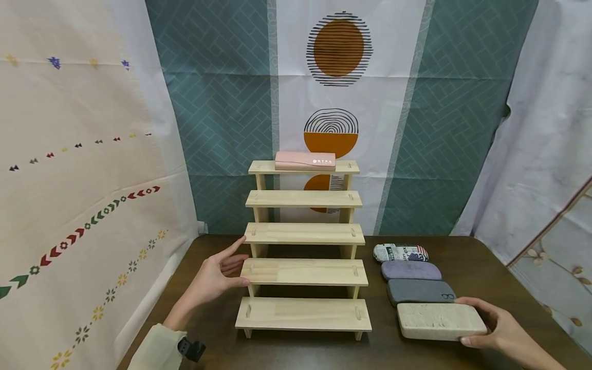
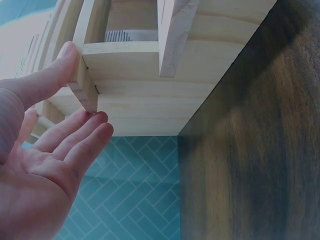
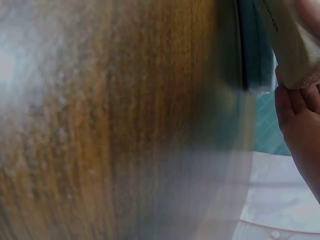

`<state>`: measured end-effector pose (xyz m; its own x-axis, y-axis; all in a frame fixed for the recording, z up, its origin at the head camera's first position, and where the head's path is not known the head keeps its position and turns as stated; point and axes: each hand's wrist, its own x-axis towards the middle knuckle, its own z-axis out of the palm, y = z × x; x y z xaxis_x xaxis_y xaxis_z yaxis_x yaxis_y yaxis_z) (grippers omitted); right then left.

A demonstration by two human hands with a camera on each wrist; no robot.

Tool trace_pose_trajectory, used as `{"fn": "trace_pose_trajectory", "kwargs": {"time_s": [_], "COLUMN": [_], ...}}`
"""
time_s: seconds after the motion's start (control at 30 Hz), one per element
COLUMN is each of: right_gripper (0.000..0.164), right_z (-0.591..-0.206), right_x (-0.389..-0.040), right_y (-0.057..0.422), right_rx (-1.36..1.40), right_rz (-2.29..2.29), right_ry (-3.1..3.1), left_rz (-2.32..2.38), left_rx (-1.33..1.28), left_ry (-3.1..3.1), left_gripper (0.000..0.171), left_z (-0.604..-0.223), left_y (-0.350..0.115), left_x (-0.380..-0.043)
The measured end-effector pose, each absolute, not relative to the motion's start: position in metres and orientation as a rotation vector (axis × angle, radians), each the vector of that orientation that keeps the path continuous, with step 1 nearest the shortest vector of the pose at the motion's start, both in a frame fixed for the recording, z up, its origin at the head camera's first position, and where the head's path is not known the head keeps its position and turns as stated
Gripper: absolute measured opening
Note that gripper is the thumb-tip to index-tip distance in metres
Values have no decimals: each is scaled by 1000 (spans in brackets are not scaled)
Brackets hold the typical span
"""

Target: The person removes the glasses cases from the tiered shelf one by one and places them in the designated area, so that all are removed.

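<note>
A light wooden stepped stand (image 1: pixel 305 234) is in the middle of the head view. At its left side, my left hand (image 1: pixel 213 277) has its thumb and fingers on either side of one step's end. The left wrist view shows that step's end (image 2: pixel 85 87) between the thumb and fingertips of the left hand (image 2: pixel 55 145). My right hand (image 1: pixel 490 326) grips the right end of a cream glasses case (image 1: pixel 439 321). In the right wrist view, the right hand (image 3: pixel 302 115) holds this case (image 3: pixel 292 45), partly cut off by the frame.
A pink glasses case (image 1: pixel 305 161) lies on the top step. Behind the cream case are a grey-blue case (image 1: pixel 418 291) with a glasses mark, a purple case (image 1: pixel 411 270) and a printed case (image 1: pixel 400 252). The dark wooden table (image 1: pixel 287 354) meets hanging cloths (image 1: pixel 222 128).
</note>
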<state>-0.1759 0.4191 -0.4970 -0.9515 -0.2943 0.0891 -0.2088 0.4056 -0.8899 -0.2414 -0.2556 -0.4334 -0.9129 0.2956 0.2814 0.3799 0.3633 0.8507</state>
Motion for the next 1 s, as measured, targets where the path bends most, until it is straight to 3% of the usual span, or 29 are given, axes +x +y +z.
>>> {"fn": "trace_pose_trajectory", "kwargs": {"time_s": [0.7, 1.0], "right_gripper": [71, 75], "right_z": [-503, -505], "right_x": [-178, -179], "right_y": [417, 415], "right_rx": [-461, -474], "right_rz": [-1494, -1200], "right_ry": [2703, 3021], "left_rz": [-1582, -1580], "left_rx": [-626, -626], "left_ry": [-2533, -2531], "left_gripper": [105, 104], "left_z": [-434, -434], "left_y": [-256, -255], "left_x": [-242, -241]}}
